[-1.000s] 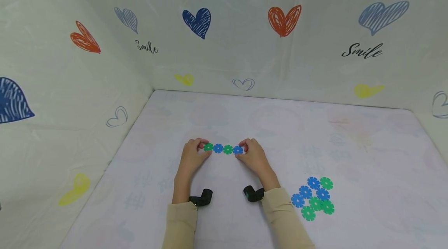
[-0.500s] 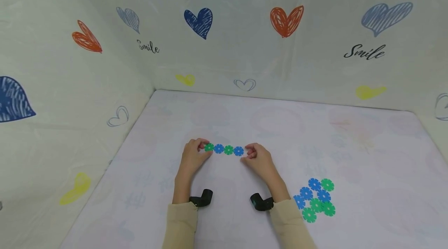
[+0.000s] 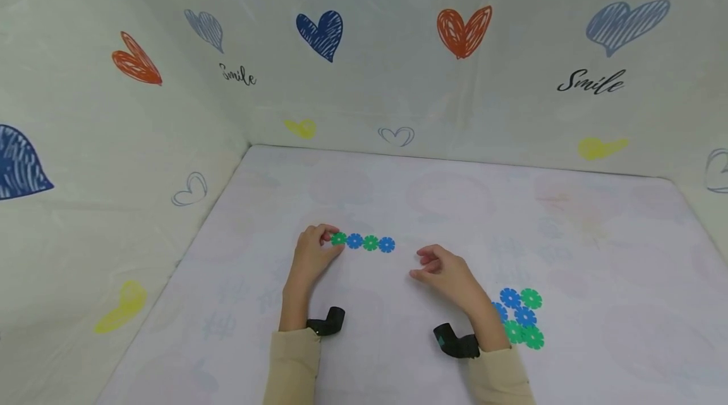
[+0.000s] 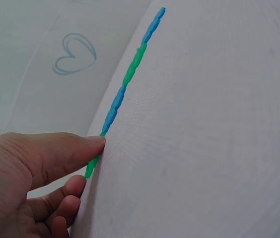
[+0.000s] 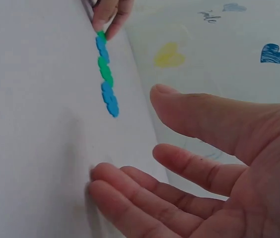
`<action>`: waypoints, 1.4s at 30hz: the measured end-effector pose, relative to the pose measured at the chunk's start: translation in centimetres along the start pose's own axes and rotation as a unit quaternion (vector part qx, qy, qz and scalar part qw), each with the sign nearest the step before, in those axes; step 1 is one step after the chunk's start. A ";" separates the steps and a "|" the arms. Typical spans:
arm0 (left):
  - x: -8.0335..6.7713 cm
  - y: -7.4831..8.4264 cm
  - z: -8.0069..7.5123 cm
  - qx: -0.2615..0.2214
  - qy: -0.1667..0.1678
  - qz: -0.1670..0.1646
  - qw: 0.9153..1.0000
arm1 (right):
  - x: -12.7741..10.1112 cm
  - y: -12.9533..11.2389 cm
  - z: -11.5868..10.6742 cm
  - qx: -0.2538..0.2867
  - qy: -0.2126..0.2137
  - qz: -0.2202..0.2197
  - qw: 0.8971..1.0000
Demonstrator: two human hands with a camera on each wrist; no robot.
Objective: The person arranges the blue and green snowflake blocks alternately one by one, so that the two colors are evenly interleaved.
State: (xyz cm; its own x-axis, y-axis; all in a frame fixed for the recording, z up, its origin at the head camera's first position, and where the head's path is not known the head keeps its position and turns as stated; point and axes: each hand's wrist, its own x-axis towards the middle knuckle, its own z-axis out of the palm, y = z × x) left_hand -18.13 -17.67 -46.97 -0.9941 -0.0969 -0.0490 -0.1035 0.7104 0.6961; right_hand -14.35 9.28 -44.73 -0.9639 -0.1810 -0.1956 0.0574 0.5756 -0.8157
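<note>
A row of joined snowflake discs, alternating green and blue, lies along the table; its right end is a blue disc (image 3: pixel 387 244). My left hand (image 3: pixel 311 253) pinches the green disc (image 3: pixel 339 238) at the row's left end between thumb and fingers. The left wrist view shows the thumb on that green disc (image 4: pixel 91 167), with the rest of the row stretching away edge-on. Right of the row, my right hand (image 3: pixel 452 275) holds nothing, its fingers loosely bent and thumb apart. In the right wrist view the row (image 5: pixel 105 72) lies beyond this hand's fingertips.
A loose cluster of blue and green discs (image 3: pixel 524 316) lies on the table at the right, partly hidden by my right forearm. Black wrist cameras (image 3: pixel 330 321) sit on both wrists. White sheeting printed with hearts (image 3: pixel 321 35) rises behind and left of the white table (image 3: pixel 364 342).
My right hand has let go of the blue disc at the row's right end and moved right and toward me. My left hand stays on the green end disc.
</note>
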 end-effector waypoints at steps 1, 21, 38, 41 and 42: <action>0.0 0.0 0.0 0.000 0.000 0.000 1.000 | -0.2 0.0 -0.4 -0.002 -0.003 -0.001 1.000; 0.1 -0.1 0.2 0.001 0.002 0.007 1.000 | -4.3 5.0 -9.1 -0.031 0.023 0.009 0.999; 0.1 0.0 0.0 0.001 0.000 -0.006 1.000 | -6.3 10.7 -12.5 -0.082 -0.008 0.080 0.993; 0.1 0.0 0.0 0.002 -0.002 -0.002 1.000 | -6.3 10.9 -12.6 -0.084 -0.015 0.081 0.993; 0.1 0.0 0.0 0.003 -0.003 -0.002 1.000 | -6.3 11.0 -12.6 -0.086 -0.016 0.080 0.993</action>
State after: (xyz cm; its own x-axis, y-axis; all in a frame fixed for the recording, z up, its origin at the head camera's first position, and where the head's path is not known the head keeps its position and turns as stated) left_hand -18.19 -17.70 -47.01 -0.9939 -0.0952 -0.0552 -0.1068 0.7137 0.6923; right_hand -10.94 26.80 -45.58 -0.9369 -0.1008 -0.3346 0.1609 0.7256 -0.6691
